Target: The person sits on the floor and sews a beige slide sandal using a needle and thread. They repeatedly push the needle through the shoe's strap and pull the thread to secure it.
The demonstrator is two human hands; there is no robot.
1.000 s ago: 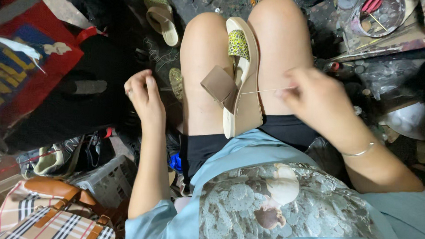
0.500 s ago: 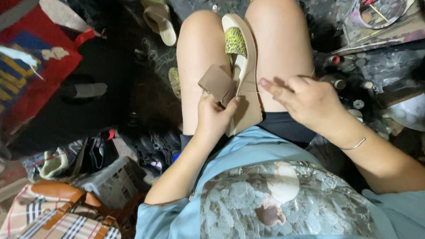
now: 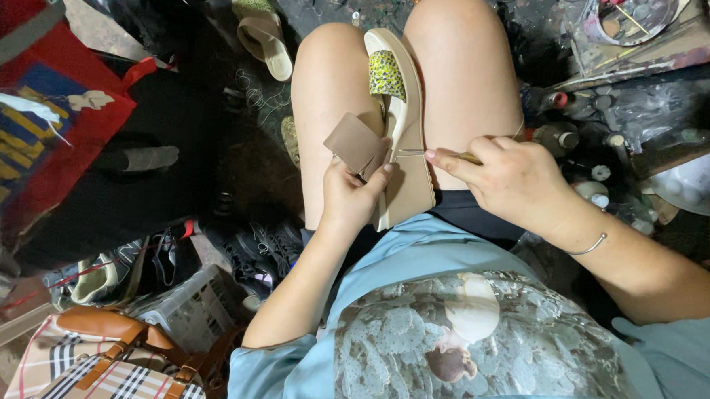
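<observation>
A beige sandal (image 3: 410,158) with a yellow-green patterned toe strap lies sole-side out between my knees. A tan leather flap (image 3: 355,143) sticks out from its left side. My left hand (image 3: 354,193) grips the sandal and the flap from below, thumb on the sole's edge. My right hand (image 3: 511,179) holds a thin metal awl or needle tool (image 3: 430,154), its tip touching the sandal's sole near the flap. A silver bangle sits on my right wrist.
A matching sandal (image 3: 260,28) lies on the dark floor ahead. A black shoe (image 3: 134,2), red bag (image 3: 43,126), plaid handbag (image 3: 111,369) and grey crate (image 3: 195,308) crowd the left. Bottles, tins and a white bowl (image 3: 692,181) clutter the right.
My left hand came in from the left side and took hold of the sandal and flap. My right hand closed on the tool and brought its tip to the sole.
</observation>
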